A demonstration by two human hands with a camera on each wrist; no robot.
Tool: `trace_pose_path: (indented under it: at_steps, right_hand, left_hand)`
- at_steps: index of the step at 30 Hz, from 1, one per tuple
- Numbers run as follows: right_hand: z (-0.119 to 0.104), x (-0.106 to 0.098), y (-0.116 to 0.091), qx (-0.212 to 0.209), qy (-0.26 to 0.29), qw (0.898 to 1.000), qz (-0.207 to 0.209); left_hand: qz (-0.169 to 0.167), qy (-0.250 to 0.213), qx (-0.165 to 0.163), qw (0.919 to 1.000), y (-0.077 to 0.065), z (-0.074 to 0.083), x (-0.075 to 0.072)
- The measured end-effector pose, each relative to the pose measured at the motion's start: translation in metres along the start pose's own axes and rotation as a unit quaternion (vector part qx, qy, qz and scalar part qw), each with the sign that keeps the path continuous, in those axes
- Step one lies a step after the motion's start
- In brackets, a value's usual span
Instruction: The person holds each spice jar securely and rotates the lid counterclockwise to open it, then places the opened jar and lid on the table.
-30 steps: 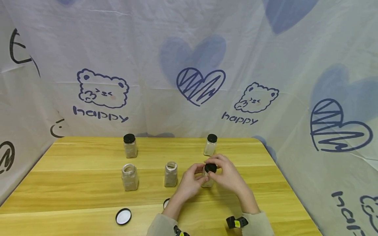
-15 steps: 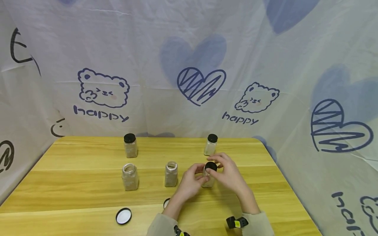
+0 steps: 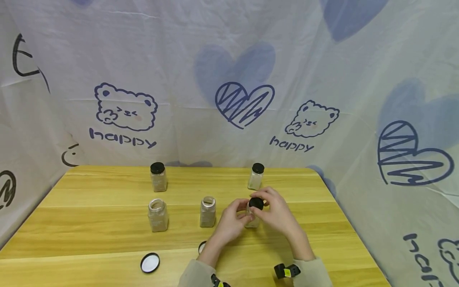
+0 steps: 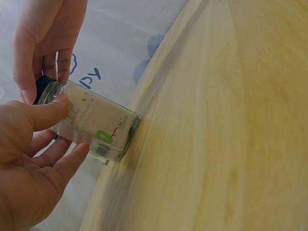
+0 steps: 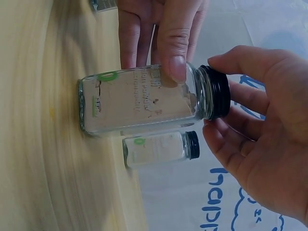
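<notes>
A square glass jar [image 5: 139, 98] with pale contents and printed lettering stands upright on the table at the right. My left hand [image 3: 230, 223] grips its body, thumb on the near side and fingers round the far side in the left wrist view. At the jar's mouth sits a black screw lid [image 5: 220, 92], which my right hand [image 3: 276, 211] holds by its rim between thumb and fingers. Glass threads show just below the lid in the right wrist view.
Two lidless jars [image 3: 157, 215] [image 3: 207, 212] stand to the left. Behind are two black-lidded jars [image 3: 158, 177] [image 3: 256, 176]. One loose lid [image 3: 150, 263] lies at the front left; another lid [image 3: 202, 247] is partly hidden by my left forearm. A printed cloth [image 3: 201, 151] hangs behind the table [image 3: 89, 235].
My right fingers loosened and shifted round the lid half a second ago, and now they hold its rim again. The left hand and the jar have stayed in place.
</notes>
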State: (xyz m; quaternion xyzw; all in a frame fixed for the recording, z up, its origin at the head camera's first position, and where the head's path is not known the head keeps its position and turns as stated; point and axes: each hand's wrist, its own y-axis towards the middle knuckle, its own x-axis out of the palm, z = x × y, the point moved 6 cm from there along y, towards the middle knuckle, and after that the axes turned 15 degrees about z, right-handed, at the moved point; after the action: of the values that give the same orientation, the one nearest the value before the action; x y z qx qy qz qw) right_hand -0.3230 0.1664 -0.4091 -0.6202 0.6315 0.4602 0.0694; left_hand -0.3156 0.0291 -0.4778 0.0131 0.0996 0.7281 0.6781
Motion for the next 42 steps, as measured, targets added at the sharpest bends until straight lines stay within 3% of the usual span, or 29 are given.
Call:
trace_pose_path:
  at_steps: [12, 30, 42]
  right_hand:
    - [-0.0043, -0.0003, -0.0019, -0.024, 0.006, 1.000, -0.018]
    - [0.0025, -0.0012, 0.0001, 0.011, -0.003, 1.000, 0.007]
    - [-0.0020, -0.0014, -0.0004, -0.009, -0.009, 1.000, 0.000]
  left_hand:
    - [-0.001, -0.005, -0.004, 1.0000, -0.0001, 0.0000, -0.0003]
    - [0.000, -0.003, 0.001, 1.0000, -0.0006, 0.0001, 0.0000]
    - [-0.001, 0.000, -0.004, 1.0000, -0.0003, -0.0009, 0.0000]
